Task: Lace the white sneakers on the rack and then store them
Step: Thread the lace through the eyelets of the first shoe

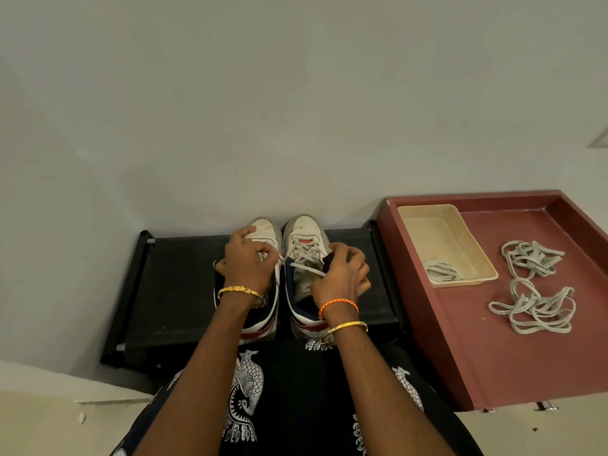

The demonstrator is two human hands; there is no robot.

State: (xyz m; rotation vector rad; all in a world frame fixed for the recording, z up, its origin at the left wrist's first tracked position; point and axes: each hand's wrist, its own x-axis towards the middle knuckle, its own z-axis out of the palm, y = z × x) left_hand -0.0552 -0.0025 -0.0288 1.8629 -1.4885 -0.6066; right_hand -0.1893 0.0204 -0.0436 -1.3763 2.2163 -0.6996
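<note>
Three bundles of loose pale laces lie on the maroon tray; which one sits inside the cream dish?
The smallest coil of pale laces, in the cream rectangular dish's near corner; the two larger bundles lie bare on the maroon tray.

Black rack (171,291) bears both white sneakers (304,238).

Gold bangle (241,290) each wrist; orange cord band (338,304); black garment (296,396), white print, perhaps fish.

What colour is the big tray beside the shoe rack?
Dark red tray, seen in the head view.
</note>
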